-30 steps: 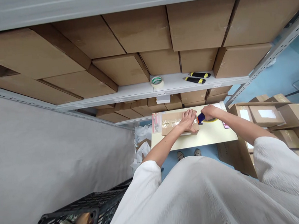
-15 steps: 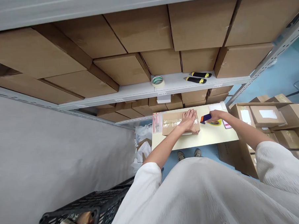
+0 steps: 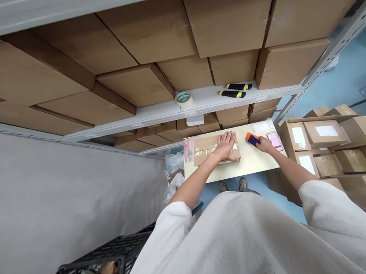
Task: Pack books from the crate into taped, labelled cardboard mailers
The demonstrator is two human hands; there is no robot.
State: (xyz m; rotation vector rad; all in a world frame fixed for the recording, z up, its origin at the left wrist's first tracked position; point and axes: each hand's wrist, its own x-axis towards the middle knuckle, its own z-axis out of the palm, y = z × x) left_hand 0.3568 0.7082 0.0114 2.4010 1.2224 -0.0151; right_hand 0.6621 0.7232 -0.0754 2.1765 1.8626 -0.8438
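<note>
A taped cardboard box (image 3: pixel 205 146) lies on the pale tabletop (image 3: pixel 216 174). My left hand (image 3: pixel 226 146) rests on its right half, fingers stretched over the top and the thumb near the front edge. To the right of the box, my right hand (image 3: pixel 264 144) is closed around a tape dispenser (image 3: pixel 252 139) with an orange and dark blue body. A gap separates the dispenser from the box. Just beyond my right hand lies a phone (image 3: pixel 275 142) with a lit pinkish screen.
Cardboard boxes fill the shelf (image 3: pixel 157 112) ahead, where a tape roll (image 3: pixel 184 99) and two box cutters (image 3: pixel 232 94) lie at the edge. More cartons (image 3: pixel 325 131) stand to the right. A black crate (image 3: pixel 124 256) is at lower left, and white crumpled material (image 3: pixel 175 190) lies left of the table.
My right hand has turned the dispenser, so its orange side shows and the yellow roll no longer does. The phone is more exposed. My left hand stays on the box; the whole view has shifted slightly.
</note>
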